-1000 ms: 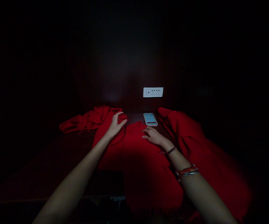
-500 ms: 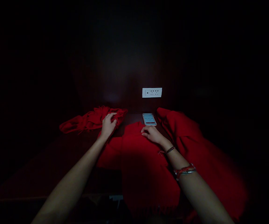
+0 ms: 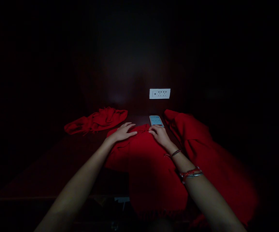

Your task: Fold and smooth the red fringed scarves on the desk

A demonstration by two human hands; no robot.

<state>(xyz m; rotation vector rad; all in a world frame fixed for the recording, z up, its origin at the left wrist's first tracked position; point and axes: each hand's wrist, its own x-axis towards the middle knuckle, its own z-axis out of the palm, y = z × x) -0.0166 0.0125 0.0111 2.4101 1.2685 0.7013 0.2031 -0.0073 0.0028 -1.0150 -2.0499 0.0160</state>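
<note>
A red fringed scarf (image 3: pixel 156 170) lies over the dark table, its fringed end hanging past the front edge. My right hand (image 3: pixel 160 135) pinches the scarf's far edge between thumb and fingers. Just left of it, my left hand (image 3: pixel 125 132) rests on the folded part with its fingers apart, thumb toward the right hand. Below the left hand, a side part of the scarf spreads out to the left. Bracelets circle my right wrist and forearm.
A crumpled red fringed cloth (image 3: pixel 98 120) lies at the back left. More red cloth (image 3: pixel 209 158) drapes along the right. A lit phone (image 3: pixel 156 120) lies behind my right hand, below a white wall socket (image 3: pixel 159 93). The table's front edge (image 3: pixel 28 198) shows at left.
My left hand has come away from the crumpled cloth at the back left and moved right onto the middle scarf. My right hand keeps its pinch, shifted slightly.
</note>
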